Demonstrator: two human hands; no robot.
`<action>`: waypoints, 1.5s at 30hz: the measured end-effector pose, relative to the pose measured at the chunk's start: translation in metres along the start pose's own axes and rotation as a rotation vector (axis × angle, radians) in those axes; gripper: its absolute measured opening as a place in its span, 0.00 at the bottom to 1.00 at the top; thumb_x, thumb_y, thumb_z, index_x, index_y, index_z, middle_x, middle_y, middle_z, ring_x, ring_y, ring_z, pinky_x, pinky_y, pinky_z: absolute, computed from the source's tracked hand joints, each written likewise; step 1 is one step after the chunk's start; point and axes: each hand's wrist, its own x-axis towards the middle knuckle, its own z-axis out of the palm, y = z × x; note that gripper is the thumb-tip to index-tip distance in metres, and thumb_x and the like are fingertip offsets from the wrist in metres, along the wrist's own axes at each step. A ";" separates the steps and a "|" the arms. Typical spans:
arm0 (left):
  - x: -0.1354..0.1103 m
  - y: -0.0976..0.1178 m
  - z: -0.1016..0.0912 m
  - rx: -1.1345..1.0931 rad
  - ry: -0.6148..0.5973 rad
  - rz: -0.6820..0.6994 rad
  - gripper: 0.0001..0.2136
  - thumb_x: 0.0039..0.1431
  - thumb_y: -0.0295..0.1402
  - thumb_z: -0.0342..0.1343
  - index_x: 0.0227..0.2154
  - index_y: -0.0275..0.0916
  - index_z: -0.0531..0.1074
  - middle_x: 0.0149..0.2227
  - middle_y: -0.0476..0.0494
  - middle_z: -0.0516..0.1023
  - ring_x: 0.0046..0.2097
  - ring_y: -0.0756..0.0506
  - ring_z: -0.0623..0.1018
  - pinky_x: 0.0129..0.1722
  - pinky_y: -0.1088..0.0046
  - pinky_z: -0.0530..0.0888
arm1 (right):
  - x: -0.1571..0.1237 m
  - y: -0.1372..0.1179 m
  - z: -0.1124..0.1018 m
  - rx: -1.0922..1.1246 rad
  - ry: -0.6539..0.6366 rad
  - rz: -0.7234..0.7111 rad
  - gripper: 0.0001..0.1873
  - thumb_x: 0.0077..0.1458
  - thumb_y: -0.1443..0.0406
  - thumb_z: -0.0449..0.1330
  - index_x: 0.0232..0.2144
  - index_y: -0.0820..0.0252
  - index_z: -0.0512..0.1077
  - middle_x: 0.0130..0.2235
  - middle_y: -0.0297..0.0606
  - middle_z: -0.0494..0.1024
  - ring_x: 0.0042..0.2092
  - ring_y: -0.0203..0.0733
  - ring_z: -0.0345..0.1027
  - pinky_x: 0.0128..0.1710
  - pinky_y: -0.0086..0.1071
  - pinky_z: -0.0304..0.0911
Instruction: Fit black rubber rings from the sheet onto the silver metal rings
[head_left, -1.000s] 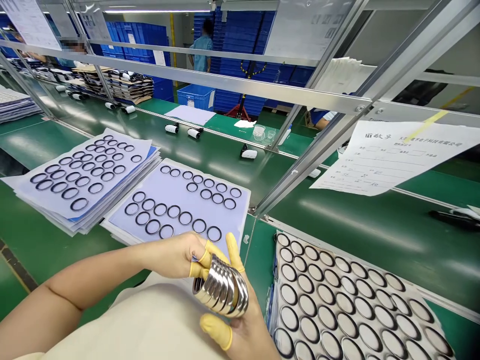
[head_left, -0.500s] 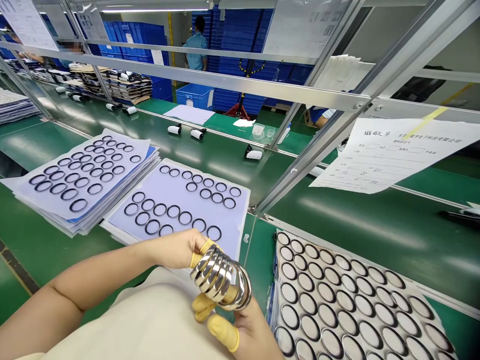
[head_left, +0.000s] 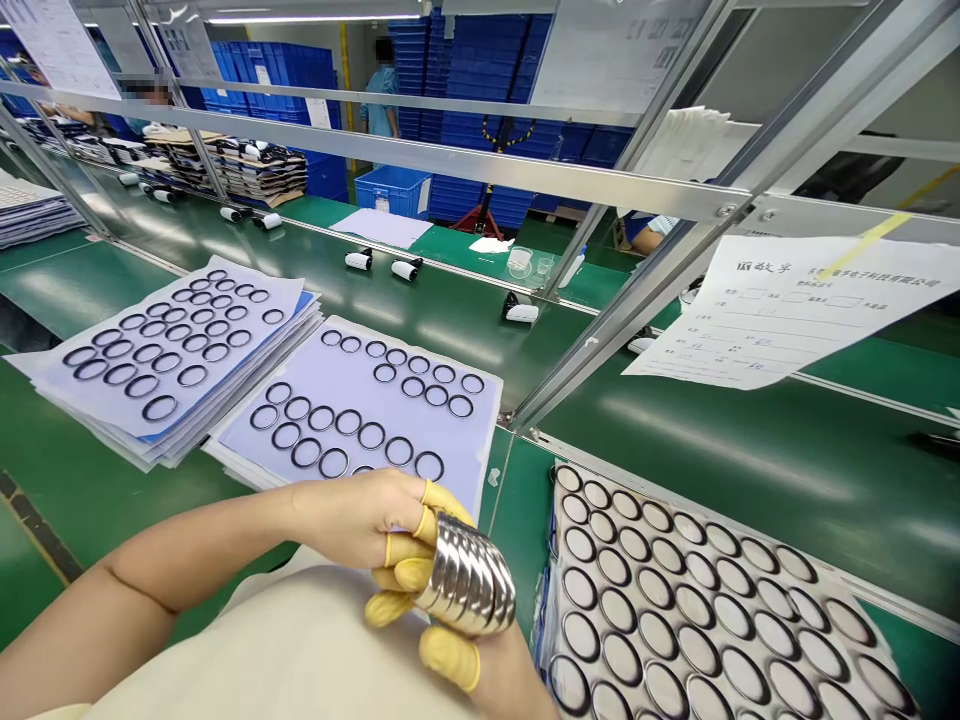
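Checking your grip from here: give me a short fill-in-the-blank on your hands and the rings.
The stack of metal rings held between the left hand and right hand looks ____.
The finger cots are ____.
The rings laid out on the pale sheet ahead are ____.
The workbench under that sheet is ____.

Missing words: silver; yellow; black; green.

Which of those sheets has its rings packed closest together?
The sheet at lower right: its pale-centred, dark-rimmed rings almost touch, while the lavender sheet in the middle and the lavender stack at left space theirs apart.
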 end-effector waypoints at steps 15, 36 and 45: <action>-0.019 0.000 -0.020 -0.314 -0.152 -0.266 0.20 0.62 0.34 0.53 0.56 0.36 0.69 0.22 0.50 0.72 0.21 0.53 0.67 0.23 0.80 0.69 | -0.006 0.004 0.001 0.020 0.160 0.013 0.18 0.56 0.52 0.62 0.47 0.48 0.76 0.42 0.41 0.84 0.42 0.52 0.79 0.45 0.47 0.74; -0.019 0.001 0.002 -0.556 -0.415 -0.291 0.24 0.64 0.51 0.46 0.43 0.34 0.73 0.23 0.45 0.78 0.16 0.54 0.71 0.18 0.82 0.68 | -0.005 0.004 -0.004 -0.800 0.187 -0.287 0.39 0.52 0.43 0.58 0.60 0.54 0.60 0.57 0.48 0.66 0.56 0.55 0.64 0.57 0.50 0.62; -0.015 -0.013 0.023 -0.587 -0.116 -0.104 0.33 0.61 0.58 0.40 0.34 0.31 0.76 0.34 0.35 0.80 0.36 0.44 0.78 0.40 0.70 0.75 | -0.004 -0.012 -0.002 -0.793 0.176 -0.251 0.43 0.51 0.42 0.59 0.62 0.53 0.53 0.57 0.48 0.65 0.57 0.59 0.62 0.57 0.51 0.61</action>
